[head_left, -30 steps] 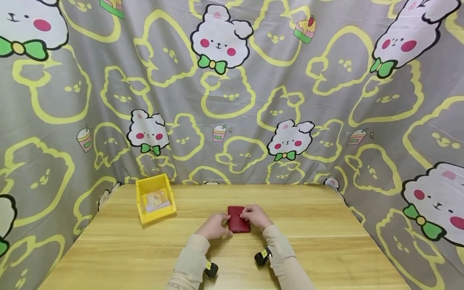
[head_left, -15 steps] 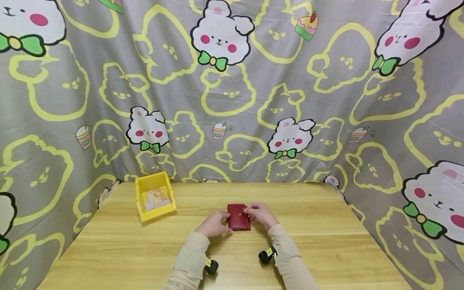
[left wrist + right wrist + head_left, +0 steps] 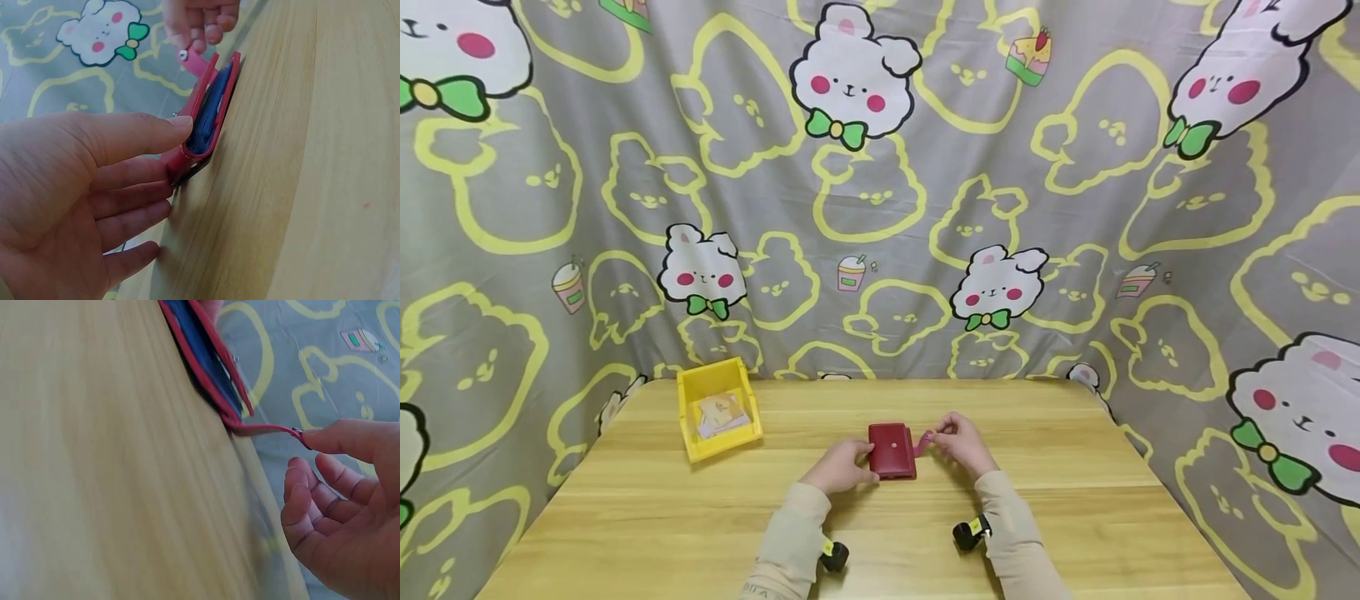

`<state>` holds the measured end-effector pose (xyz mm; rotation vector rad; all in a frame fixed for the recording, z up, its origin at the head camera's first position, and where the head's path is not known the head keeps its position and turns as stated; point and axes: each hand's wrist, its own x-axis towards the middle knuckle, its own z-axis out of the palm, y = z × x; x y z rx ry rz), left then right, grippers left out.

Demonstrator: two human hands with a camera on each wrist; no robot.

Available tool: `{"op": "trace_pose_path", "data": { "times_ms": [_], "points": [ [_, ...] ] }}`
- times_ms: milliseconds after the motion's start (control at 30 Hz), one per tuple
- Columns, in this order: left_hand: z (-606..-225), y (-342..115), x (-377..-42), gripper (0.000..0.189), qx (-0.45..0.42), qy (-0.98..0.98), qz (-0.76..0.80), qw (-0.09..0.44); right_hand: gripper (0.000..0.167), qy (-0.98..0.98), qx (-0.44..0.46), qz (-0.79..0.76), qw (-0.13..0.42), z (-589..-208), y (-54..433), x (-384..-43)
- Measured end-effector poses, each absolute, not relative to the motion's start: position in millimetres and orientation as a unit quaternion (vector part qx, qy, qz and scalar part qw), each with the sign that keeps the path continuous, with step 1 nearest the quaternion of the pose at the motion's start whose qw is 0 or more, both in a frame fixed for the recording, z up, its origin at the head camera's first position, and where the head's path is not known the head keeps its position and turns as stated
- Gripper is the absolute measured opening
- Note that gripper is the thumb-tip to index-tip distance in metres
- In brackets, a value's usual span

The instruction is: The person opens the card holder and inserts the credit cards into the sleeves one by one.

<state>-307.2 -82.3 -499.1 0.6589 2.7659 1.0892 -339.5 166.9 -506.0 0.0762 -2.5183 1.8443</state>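
Wallet (image 3: pixel 890 452) in red lies on the bench (image 3: pixel 1097 525), its left edge held between thumb and fingers of our left hand (image 3: pixel 837 467), while our right hand (image 3: pixel 963 442), apart from it, pinches the outstretched strap (image 3: pixel 922 445).

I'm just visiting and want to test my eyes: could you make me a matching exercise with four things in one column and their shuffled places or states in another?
Things:
1. Red wallet
2. Strap
3. Bin
4. Flat printed pieces

Places or states:
A. Yellow, toward the left side of the table
B. Pinched by the right grip
C. Lying inside a container
D. Touched by the left grip, with blue showing inside

Right pairs: 1-D, 2-B, 3-A, 4-C.
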Motion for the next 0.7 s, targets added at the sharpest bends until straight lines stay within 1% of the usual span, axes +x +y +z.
{"op": "trace_pose_path", "data": {
  "times_ms": [167, 367, 600, 700],
  "points": [
    [-500.5, -83.3, -306.7, 0.061, 0.217, 0.907, 0.357, 0.047, 0.021, -0.825, 0.038, 0.564, 0.019, -512.4, 177.1, -341.1],
    [-501.4, -81.9, -307.1, 0.061, 0.218, 0.905, 0.362, 0.043, 0.013, -0.853, 0.076, 0.516, 0.028, -515.2, 183.8, -341.3],
    [-498.1, -74.5, -303.8, 0.051, 0.194, 0.915, 0.351, 0.030, 0.008, -0.875, 0.063, 0.480, 0.013, -519.6, 186.3, -337.6],
    [-492.3, -68.8, -301.3, 0.048, 0.191, 0.916, 0.352, 0.010, 0.007, -0.874, 0.063, 0.482, 0.014, -520.0, 186.2, -337.2]
  ]
}}
